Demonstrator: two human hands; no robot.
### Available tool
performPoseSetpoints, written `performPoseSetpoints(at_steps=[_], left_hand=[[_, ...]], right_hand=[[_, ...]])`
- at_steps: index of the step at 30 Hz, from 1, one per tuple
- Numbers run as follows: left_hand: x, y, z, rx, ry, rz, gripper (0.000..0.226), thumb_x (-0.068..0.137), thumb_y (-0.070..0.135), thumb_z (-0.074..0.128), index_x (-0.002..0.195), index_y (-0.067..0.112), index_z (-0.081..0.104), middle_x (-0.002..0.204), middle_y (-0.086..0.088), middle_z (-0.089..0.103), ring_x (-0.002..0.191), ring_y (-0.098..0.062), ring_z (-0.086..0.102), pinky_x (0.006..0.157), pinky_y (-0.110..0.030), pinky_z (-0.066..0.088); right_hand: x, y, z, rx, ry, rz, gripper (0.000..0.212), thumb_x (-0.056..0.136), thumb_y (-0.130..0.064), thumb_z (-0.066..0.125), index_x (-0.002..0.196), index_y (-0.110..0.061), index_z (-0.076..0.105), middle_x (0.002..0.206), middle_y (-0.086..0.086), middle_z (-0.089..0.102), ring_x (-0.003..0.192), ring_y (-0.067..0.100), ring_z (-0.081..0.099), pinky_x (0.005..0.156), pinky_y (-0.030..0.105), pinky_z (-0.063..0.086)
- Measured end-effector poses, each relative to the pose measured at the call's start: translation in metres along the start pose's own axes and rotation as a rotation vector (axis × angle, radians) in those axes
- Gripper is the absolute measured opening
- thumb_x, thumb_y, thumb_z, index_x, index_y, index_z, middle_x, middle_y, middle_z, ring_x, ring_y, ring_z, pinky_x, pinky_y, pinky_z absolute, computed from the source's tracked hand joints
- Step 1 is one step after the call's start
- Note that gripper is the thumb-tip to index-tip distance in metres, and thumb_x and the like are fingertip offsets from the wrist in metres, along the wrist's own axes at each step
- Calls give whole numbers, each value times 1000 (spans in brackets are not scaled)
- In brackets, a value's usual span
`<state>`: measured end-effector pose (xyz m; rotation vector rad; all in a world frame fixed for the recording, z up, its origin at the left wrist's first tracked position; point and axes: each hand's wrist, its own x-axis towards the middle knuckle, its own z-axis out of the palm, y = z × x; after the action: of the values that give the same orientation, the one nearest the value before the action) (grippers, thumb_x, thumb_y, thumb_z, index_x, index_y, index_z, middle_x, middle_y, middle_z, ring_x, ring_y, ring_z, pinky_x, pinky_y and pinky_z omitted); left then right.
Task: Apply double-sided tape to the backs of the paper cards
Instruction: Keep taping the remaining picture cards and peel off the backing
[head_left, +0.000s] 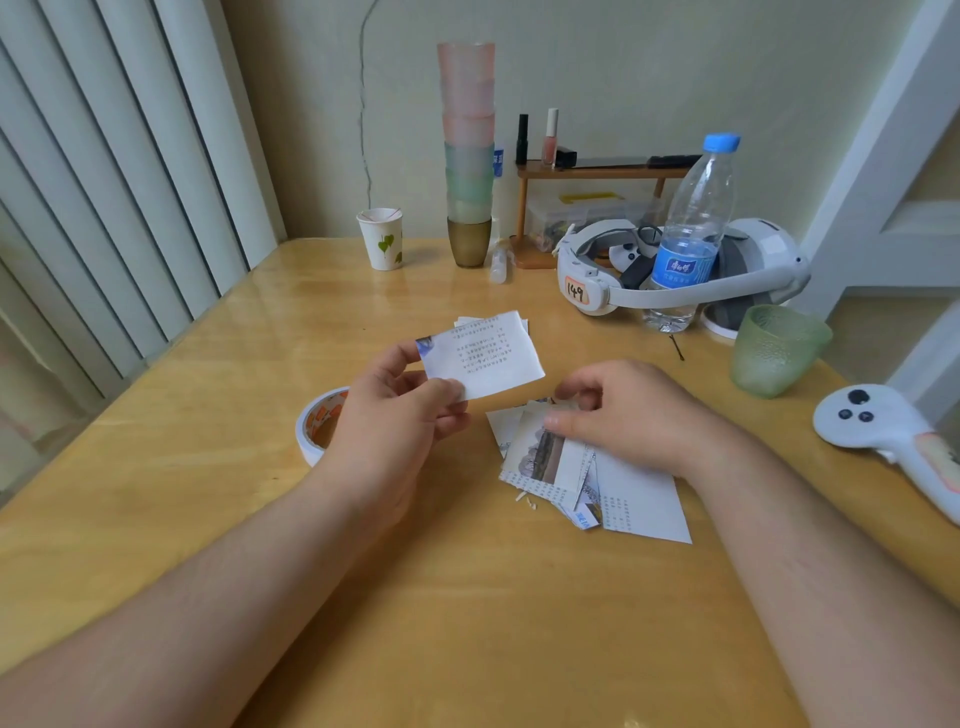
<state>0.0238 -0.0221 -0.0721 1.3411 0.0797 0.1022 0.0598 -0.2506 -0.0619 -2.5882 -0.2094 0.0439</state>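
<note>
My left hand (400, 410) pinches a white paper card (488, 358) with small printed text by its lower left corner, holding it above the table. Another card edge (467, 320) shows behind it on the table. My right hand (623, 410) rests on a loose pile of paper cards (613, 488), fingertips curled onto the top card with a picture on it. A roll of white double-sided tape (319, 423) lies on the table just left of my left hand, partly hidden by it.
A wooden table (208, 467) holds a paper cup (382, 238), a tall stack of plastic cups (468, 156), a water bottle (693, 228), a white headset (675, 270), a green glass (776, 351) and a white controller (893, 436). Blinds stand at the left.
</note>
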Motion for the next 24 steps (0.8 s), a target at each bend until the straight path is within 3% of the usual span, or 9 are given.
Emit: performPoseSetpoints(at_steps=[6, 12, 19, 21, 24], left_hand=[[-1, 0, 1, 26, -19, 2, 33, 96, -9, 61, 119, 14, 68, 101, -8, 76, 77, -12, 70, 78, -30, 61], [-3, 1, 2, 14, -40, -5, 32, 96, -10, 59, 116, 14, 67, 91, 2, 79, 73, -11, 71, 74, -27, 61], [-4, 3, 0, -26, -49, -33, 29, 96, -10, 59, 116, 11, 64, 110, -12, 76, 76, -14, 70, 80, -33, 60], [-5, 5, 0, -75, -67, -53, 30, 96, -11, 58, 115, 11, 64, 108, -13, 75, 69, -14, 66, 78, -31, 61], [-7, 9, 0, -147, -95, -84, 30, 97, -11, 54, 116, 10, 62, 108, -15, 77, 67, -16, 66, 69, -27, 62]], right_hand=[[4, 1, 9, -71, 13, 10, 42, 74, -56, 86, 108, -38, 72, 99, -17, 54, 90, 0, 53, 72, 28, 43], [1, -1, 7, 14, 34, 33, 37, 74, -50, 89, 103, -38, 69, 90, -12, 64, 80, 5, 61, 61, 27, 41], [-3, -7, 5, 35, 24, 52, 25, 80, -45, 86, 95, -35, 68, 90, -12, 67, 79, 5, 65, 59, 27, 44], [-2, -7, 3, 150, 25, 73, 15, 85, -38, 82, 92, -30, 71, 88, -9, 72, 79, 10, 68, 64, 30, 51], [-2, -7, -4, 535, -31, 154, 9, 92, -25, 78, 88, -18, 74, 83, 3, 78, 70, 16, 72, 68, 34, 56]])
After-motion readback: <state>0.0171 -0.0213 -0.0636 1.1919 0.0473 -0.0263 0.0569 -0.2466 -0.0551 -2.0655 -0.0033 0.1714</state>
